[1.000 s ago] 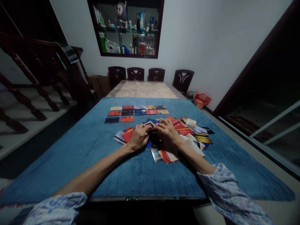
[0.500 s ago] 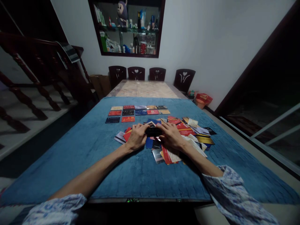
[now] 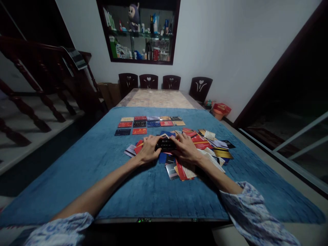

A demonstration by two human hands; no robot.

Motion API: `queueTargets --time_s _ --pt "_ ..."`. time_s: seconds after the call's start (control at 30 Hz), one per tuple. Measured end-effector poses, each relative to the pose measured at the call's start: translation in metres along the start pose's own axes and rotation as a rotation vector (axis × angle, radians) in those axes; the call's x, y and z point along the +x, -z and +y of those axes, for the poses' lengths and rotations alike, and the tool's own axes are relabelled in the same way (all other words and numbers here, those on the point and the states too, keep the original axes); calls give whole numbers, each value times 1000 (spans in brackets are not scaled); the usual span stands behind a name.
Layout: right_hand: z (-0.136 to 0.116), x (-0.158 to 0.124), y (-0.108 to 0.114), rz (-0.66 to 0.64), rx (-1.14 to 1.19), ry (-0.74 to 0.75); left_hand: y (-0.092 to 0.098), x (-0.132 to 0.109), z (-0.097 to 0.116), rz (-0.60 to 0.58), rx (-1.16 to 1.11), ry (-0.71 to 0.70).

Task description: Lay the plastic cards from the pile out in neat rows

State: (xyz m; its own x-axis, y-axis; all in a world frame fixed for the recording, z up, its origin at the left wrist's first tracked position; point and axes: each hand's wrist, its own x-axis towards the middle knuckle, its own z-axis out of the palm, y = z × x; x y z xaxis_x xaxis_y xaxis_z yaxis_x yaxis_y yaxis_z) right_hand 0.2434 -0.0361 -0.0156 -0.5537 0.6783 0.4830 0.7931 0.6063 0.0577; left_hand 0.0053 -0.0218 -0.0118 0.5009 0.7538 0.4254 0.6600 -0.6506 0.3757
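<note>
A black card [image 3: 167, 145] is held between my two hands above a loose pile of cards. My left hand [image 3: 149, 149] grips its left end, thumb along the near edge. On its right end my right hand [image 3: 186, 149] is closed, its thumb mostly hidden. Red cards [image 3: 202, 141], a gold card [image 3: 223, 153], a silver card [image 3: 171, 172] and several others lie overlapping beneath and to the right. Farther back, cards lie in neat rows, among them a dark card [image 3: 122, 132] and a red-orange card [image 3: 139, 131].
A blue cloth [image 3: 102, 160] covers the near part of the table, with the bare tabletop [image 3: 160, 98] beyond. Dark chairs [image 3: 149, 81] stand behind it. A staircase railing [image 3: 30, 112] is at the left, and a red item [image 3: 222, 108] sits by the right wall.
The black card has tilted so that its printed face now shows. My left thumb has come into view at its near edge. Both hands stay in nearly the same place.
</note>
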Motion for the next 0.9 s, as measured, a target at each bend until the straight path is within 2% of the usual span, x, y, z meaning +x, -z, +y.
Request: queueTargets --time_s 0.37,0.67,0.9 --pt "5 4 8 -50 14 31 11 2 -6 -108 41 -24" --pt "8 10 3 -93 42 68 18 5 -15 -120 63 -56" --pt "2 30 10 -125 40 69 33 5 -22 -130 72 -43"
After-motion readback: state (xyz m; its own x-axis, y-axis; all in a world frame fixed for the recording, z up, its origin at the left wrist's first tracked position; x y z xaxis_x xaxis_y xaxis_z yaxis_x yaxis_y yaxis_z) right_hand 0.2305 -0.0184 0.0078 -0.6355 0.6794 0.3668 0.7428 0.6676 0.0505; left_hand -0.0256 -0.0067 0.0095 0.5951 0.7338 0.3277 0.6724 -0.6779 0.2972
